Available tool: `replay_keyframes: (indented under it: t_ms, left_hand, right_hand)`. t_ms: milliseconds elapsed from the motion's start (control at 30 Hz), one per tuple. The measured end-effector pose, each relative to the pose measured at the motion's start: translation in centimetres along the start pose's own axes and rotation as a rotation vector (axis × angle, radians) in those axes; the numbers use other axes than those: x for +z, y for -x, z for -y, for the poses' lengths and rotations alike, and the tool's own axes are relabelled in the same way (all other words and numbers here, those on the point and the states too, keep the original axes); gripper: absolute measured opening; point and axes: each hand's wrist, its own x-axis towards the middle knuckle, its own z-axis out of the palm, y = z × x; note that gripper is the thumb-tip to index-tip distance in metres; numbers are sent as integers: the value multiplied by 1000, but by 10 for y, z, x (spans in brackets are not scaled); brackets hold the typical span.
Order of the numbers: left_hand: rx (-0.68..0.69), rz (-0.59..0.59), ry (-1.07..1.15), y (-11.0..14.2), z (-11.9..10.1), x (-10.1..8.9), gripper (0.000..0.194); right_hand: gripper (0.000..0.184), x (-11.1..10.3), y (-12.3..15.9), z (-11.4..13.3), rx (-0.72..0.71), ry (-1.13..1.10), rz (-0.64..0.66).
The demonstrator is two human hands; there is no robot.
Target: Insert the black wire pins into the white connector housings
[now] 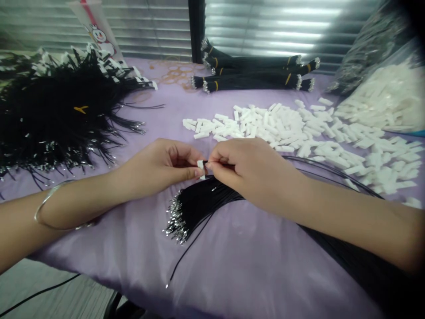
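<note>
Clock directions are taken from the meeting point of the hands. The left hand (159, 164) pinches a small white connector (200, 165) between thumb and fingers. Just beside it at three o'clock, the right hand (244, 168) has its fingers closed on a thin black wire (205, 162); its tip seems to meet the connector, though it is too small to be sure. A black wire bundle (199, 197) lies below on the purple-covered desk (252, 266), its silvery ends fanned at seven o'clock. White connector pieces (275, 124) spread from twelve round to three. A wire heap (56, 106) sits at ten, tied bundles (249, 79) at one, and a cup (99, 37) at eleven.
</note>
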Motion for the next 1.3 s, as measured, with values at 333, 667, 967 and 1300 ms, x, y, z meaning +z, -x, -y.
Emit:
replay_keyframes:
  t_ms: [333, 667, 967, 1300]
  left_hand:
    - [90, -106, 143, 0, 0, -7, 16]
    - [131, -25, 206, -5, 6, -10, 20]
    - [145, 12, 318, -9, 15, -10, 21]
    - [124, 17, 296, -9, 14, -12, 27]
  right_hand:
    - [18, -20, 26, 20, -316, 381, -185]
    - [17, -14, 12, 3, -289, 313, 155]
    - [13, -12, 13, 13, -236, 261, 82]
    - [15, -15, -3, 13, -277, 257, 162]
